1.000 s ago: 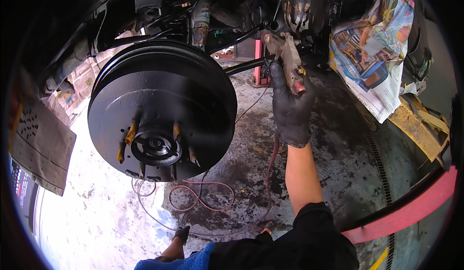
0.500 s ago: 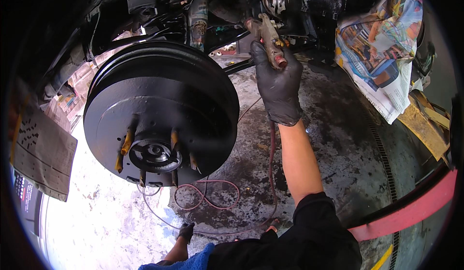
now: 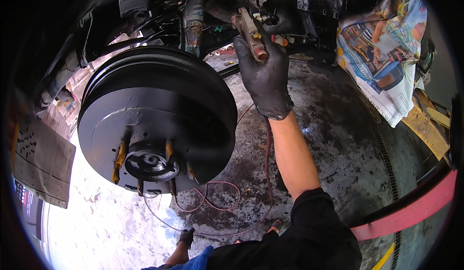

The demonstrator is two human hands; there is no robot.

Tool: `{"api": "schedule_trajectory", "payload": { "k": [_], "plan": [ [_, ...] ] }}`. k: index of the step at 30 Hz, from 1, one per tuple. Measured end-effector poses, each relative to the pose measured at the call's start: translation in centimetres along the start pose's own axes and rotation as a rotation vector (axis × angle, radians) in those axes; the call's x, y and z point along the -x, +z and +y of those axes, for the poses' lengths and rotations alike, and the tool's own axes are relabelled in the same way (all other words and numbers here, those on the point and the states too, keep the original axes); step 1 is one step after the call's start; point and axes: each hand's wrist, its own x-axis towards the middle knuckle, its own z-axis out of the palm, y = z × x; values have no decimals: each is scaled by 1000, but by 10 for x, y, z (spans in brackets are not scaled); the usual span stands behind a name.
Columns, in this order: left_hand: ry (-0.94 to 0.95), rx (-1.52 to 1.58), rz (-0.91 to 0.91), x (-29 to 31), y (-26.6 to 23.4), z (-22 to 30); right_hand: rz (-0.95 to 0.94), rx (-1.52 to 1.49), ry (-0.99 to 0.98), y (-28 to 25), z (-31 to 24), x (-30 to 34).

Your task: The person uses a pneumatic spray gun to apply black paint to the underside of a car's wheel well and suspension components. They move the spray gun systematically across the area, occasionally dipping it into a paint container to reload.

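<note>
My right hand (image 3: 265,74), in a black glove, is wrapped round a worn, paint-stained spray gun (image 3: 252,34) with a yellow knob and a reddish end. It is raised among the dark parts under a vehicle, right of the black brake drum (image 3: 154,120). A thin reddish hose (image 3: 268,149) hangs below this hand. The drum has a round hub and several studs with yellowish covers. Low in view, my left hand (image 3: 186,236), also black-gloved, appears small beside a blue cloth (image 3: 195,260). It is apart from the drum; its fingers are too small to make out.
The hose loops (image 3: 212,197) over the stained floor. Newspaper (image 3: 382,62) covers a part at the upper right, above wooden pieces (image 3: 425,130). A red beam (image 3: 411,209) runs at the lower right. Grey sheet material (image 3: 43,159) hangs at the left.
My right hand has moved left and slightly up with the spray gun. The view has shifted a little, so the drum appears lower and further left. My left hand looks slightly lower.
</note>
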Motion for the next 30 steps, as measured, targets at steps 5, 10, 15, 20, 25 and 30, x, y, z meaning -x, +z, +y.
{"api": "schedule_trajectory", "payload": {
  "k": [5, 10, 15, 20, 25, 30],
  "plan": [
    [34, 50, -1, -3, 3, 3, 9, -16, 71, -3, -7, -6],
    [35, 60, -17, -3, 1, 6, 44, -27, 98, -9, -3, -13],
    [30, 38, -31, 1, -3, 9, 62, 131, 32, -15, 11, -11],
    [41, 25, -45, -3, -7, 11, 82, -4, 66, -17, 11, -3],
    [113, 55, -24, -10, -4, 8, 20, -39, 123, -27, -2, 14],
    [35, -18, -19, -8, -5, 12, -82, -119, 222, -44, -9, 23]
  ]
}}
